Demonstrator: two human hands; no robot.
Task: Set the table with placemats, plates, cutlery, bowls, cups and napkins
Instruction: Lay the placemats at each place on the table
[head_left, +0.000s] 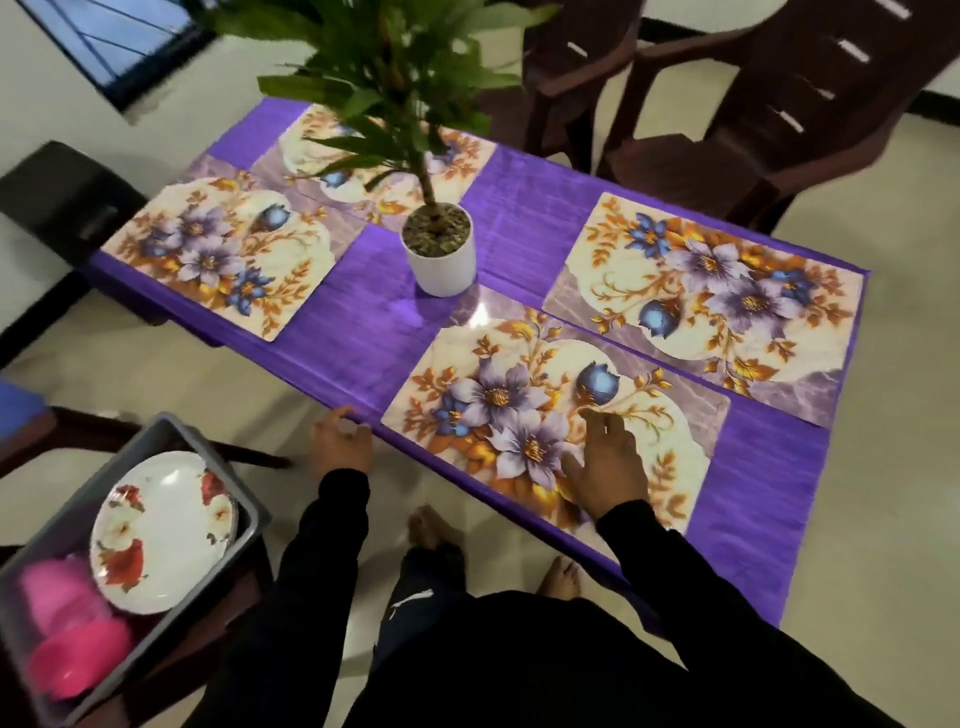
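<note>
Floral, thin and probably flexible, the near placemat (556, 415) lies flat on the purple surface (363, 322) under the right hand (605, 467), fingers spread and holding nothing, while the left hand (340, 439), fingers loosely curled, rests empty at the surface's near edge, so lifting a corner looks easiest.

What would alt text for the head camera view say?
A person's right hand lies flat on the nearest of four floral placemats on a purple-covered table; the left hand touches the table edge. A grey bin holds plates.
</note>
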